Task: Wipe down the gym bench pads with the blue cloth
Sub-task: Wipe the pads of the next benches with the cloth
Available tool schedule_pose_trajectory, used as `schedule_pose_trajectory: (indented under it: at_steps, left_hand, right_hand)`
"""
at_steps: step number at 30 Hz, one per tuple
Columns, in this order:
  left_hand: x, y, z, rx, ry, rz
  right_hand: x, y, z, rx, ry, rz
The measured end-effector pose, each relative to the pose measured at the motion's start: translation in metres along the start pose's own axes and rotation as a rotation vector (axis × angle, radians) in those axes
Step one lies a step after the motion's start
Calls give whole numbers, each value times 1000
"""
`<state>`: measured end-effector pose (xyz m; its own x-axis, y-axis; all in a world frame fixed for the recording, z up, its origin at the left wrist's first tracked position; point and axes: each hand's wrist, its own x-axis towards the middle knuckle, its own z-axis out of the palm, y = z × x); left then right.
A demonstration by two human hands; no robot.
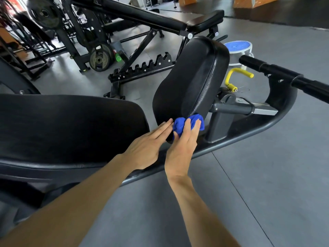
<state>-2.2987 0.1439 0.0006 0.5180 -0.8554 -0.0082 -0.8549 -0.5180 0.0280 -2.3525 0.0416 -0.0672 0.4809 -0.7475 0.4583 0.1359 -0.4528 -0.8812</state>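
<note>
Blue cloth (187,124), one, gripped by right hand (181,148) fingers, left hand (144,148) flat, two black pads (194,77).

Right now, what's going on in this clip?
A person is wiping gym equipment. The right hand grips a bunched blue cloth against the lower edge of the upright black pad. The left hand lies flat, fingers straight, by the same pad's lower end, next to the cloth. The large flat pad sits to the left, untouched at this moment. An adjustable bench stands behind.
</note>
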Motion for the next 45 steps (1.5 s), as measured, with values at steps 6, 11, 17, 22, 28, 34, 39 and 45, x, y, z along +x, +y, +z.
schedule_pose_trajectory:
  at_steps: [6,11,17,22,28,34,39,45]
  left_hand:
    - [-19,-3,8,253,-59,-79]
    - [-45,-7,10,507,-144,-181]
    - [-79,-3,8,648,-164,-283]
    - [-108,-13,12,741,-55,-286]
    - [-149,-30,-1,853,41,-283]
    - [-198,-54,-12,861,227,-375]
    - [-219,-68,-7,904,319,-369]
    - [-227,-84,-5,854,545,-331]
  right_hand:
    - [-29,11,12,22,-7,6]
    - [-57,23,9,91,-165,91]
    - [-84,14,0,68,-290,73]
    - [-116,-5,8,135,-372,28]
    - [-161,-37,25,18,-444,-416]
    - [-127,32,9,-190,-504,-586]
    - [-122,27,17,-165,-465,-612]
    - [-132,-65,69,-28,-393,-957]
